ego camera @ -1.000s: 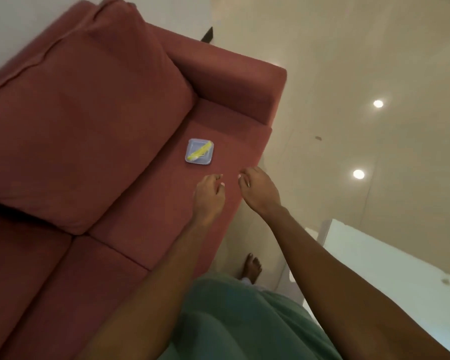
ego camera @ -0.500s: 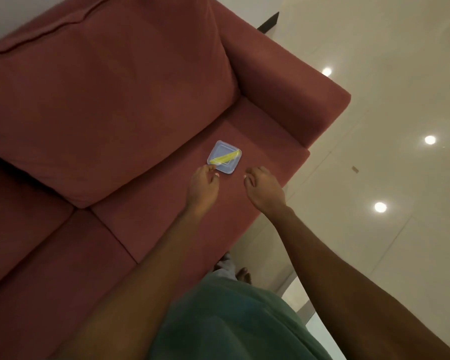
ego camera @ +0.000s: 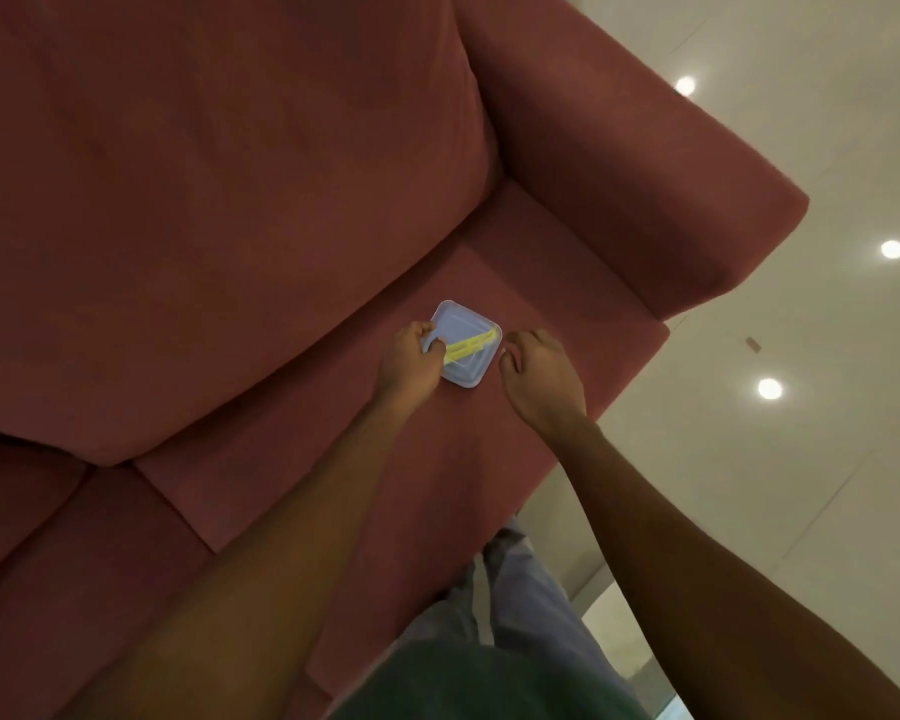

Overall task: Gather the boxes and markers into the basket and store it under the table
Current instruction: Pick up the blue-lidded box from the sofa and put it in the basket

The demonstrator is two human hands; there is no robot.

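Reaching left hand (ego camera: pixel 409 363) now grasps box (ego camera: pixel 466 345) edge on sofa (ego camera: pixel 230 200); right hand (ego camera: pixel 539 374) grip released, nearer.

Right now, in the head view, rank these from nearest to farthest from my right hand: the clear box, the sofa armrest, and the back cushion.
From the right hand:
1. Clear box, just to its left on the seat, with the left hand on its far edge.
2. Sofa armrest, up and to the right.
3. Back cushion, far left.

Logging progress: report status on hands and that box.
Left hand gripping clear box on sofa seat. Right hand open beside it. Nothing blocking.
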